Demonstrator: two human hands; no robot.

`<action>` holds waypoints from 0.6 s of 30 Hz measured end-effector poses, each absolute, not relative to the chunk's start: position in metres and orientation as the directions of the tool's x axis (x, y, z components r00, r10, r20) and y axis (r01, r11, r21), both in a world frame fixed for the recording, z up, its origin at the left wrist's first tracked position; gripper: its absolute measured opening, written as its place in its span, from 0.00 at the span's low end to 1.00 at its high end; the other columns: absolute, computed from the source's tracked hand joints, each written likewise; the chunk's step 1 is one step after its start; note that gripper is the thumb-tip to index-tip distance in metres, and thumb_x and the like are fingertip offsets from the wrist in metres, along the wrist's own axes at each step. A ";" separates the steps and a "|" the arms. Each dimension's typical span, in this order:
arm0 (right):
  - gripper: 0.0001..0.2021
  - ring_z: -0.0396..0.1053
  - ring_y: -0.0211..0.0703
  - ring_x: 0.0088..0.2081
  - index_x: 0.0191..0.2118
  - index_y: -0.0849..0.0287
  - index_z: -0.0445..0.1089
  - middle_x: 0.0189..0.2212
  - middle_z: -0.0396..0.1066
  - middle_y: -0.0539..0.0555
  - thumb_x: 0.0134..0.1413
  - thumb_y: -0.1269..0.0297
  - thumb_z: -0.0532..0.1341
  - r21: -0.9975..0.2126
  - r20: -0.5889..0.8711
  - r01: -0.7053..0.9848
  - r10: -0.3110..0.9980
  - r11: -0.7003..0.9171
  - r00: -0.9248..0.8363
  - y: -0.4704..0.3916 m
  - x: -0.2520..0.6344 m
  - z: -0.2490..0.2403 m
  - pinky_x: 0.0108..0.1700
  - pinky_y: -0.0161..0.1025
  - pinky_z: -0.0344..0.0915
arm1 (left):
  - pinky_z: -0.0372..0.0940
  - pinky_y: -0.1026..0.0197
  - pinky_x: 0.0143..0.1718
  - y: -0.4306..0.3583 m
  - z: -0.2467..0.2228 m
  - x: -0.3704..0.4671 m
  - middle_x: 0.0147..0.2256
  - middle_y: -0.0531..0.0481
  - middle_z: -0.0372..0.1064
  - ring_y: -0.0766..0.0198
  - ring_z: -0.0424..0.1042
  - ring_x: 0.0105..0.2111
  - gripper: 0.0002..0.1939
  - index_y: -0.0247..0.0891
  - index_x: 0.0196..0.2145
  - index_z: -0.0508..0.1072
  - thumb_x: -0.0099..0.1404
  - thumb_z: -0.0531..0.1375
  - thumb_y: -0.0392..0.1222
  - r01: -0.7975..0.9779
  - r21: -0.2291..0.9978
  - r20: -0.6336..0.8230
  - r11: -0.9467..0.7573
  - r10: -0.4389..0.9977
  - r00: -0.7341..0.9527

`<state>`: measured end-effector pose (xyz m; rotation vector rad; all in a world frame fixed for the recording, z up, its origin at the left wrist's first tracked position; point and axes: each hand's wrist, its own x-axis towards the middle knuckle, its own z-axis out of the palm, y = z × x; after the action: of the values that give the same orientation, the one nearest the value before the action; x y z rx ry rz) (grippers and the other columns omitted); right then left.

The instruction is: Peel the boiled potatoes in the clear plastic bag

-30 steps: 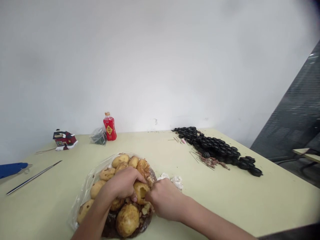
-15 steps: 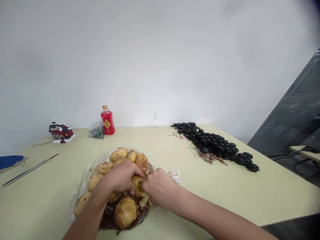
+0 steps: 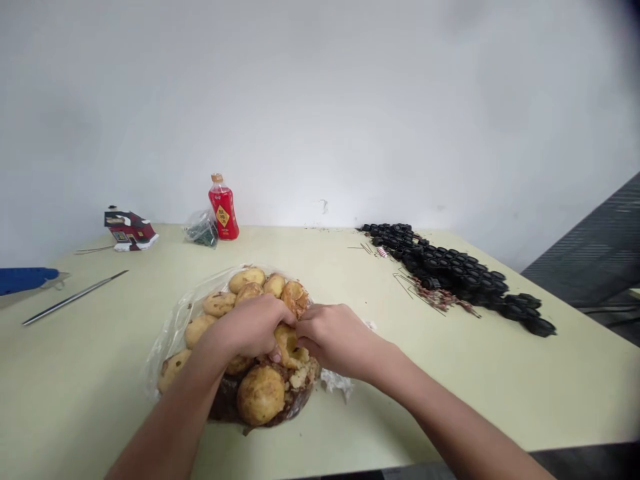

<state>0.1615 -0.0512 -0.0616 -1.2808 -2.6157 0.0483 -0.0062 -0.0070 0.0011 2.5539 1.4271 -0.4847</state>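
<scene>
Several yellow-brown potatoes lie on a clear plastic bag [image 3: 167,333] on the table. My left hand [image 3: 257,327] grips a hollowed potato [image 3: 286,345], its thumb on the near side and fingers over the top. At the hollow's right edge is my right hand [image 3: 340,339], fingers curled and pressed together; whatever they hold is hidden. Pale crumbled potato flesh [image 3: 301,375] sits just below the opening. A whole potato [image 3: 261,396] rests in front, on dark mushy matter. Behind the hands lies a potato with broken, browned skin [image 3: 295,297].
Crumpled white tissue [image 3: 337,383] lies right of the bag. A metal rod [image 3: 75,298] and a blue-handled tool [image 3: 27,280] are at left. Farther back stand a toy house [image 3: 131,230], a small clear bag [image 3: 201,230] and a red bottle [image 3: 224,210]. Black round parts [image 3: 450,270] spread along the right.
The camera view has shifted, so the table items sit higher and slightly to the right. My right hand has turned at the potato's opening, and more of the hollow and crumbled flesh shows.
</scene>
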 end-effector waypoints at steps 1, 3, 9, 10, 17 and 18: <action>0.08 0.73 0.45 0.41 0.39 0.63 0.74 0.37 0.76 0.56 0.67 0.72 0.57 -0.159 0.230 0.765 0.777 0.624 -0.586 -0.049 0.162 -0.068 0.35 0.38 0.58 | 0.56 0.61 0.34 -0.006 0.000 -0.006 0.35 0.52 0.77 0.58 0.73 0.38 0.24 0.47 0.44 0.84 0.47 0.75 0.34 0.853 0.000 -0.366 -0.522 0.794 0.486; 0.07 0.71 0.43 0.41 0.40 0.63 0.73 0.37 0.75 0.55 0.67 0.73 0.56 -0.189 0.308 0.742 0.756 0.643 -0.577 -0.047 0.161 -0.080 0.36 0.38 0.57 | 0.57 0.61 0.35 -0.006 -0.001 -0.007 0.36 0.53 0.77 0.59 0.73 0.38 0.24 0.47 0.44 0.84 0.47 0.75 0.35 0.858 0.003 -0.370 -0.514 0.796 0.479; 0.07 0.65 0.41 0.36 0.36 0.62 0.70 0.34 0.73 0.53 0.65 0.74 0.57 -0.241 0.415 0.577 0.620 0.781 -0.666 -0.046 0.165 -0.097 0.35 0.38 0.56 | 0.59 0.61 0.38 -0.005 -0.001 -0.006 0.40 0.53 0.79 0.56 0.74 0.42 0.22 0.49 0.43 0.84 0.48 0.75 0.37 0.859 0.014 -0.411 -0.512 0.780 0.472; 0.07 0.64 0.40 0.36 0.35 0.61 0.69 0.34 0.72 0.52 0.66 0.74 0.57 -0.259 0.419 0.540 0.597 0.801 -0.684 -0.046 0.167 -0.097 0.35 0.37 0.56 | 0.60 0.61 0.38 -0.004 -0.001 -0.006 0.40 0.54 0.79 0.56 0.74 0.43 0.24 0.52 0.44 0.83 0.49 0.75 0.37 0.853 0.031 -0.412 -0.521 0.771 0.486; 0.06 0.63 0.43 0.36 0.36 0.62 0.68 0.34 0.72 0.54 0.60 0.78 0.56 -0.196 0.448 0.590 0.606 0.784 -0.657 -0.042 0.164 -0.097 0.33 0.39 0.53 | 0.58 0.60 0.36 -0.001 -0.002 -0.007 0.39 0.53 0.80 0.56 0.75 0.42 0.22 0.50 0.43 0.83 0.48 0.74 0.35 0.872 0.022 -0.413 -0.490 0.790 0.454; 0.06 0.63 0.42 0.36 0.36 0.62 0.68 0.34 0.72 0.54 0.60 0.78 0.57 -0.207 0.433 0.566 0.594 0.798 -0.678 -0.042 0.164 -0.096 0.34 0.38 0.54 | 0.58 0.61 0.37 -0.001 -0.003 -0.007 0.39 0.54 0.80 0.57 0.75 0.41 0.22 0.50 0.43 0.83 0.49 0.73 0.34 0.868 0.038 -0.412 -0.495 0.784 0.465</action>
<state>0.1642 -0.0420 -0.0959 -0.8638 -2.4978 0.0757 -0.0075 -0.0007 -0.0025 2.4726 1.4225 -0.5044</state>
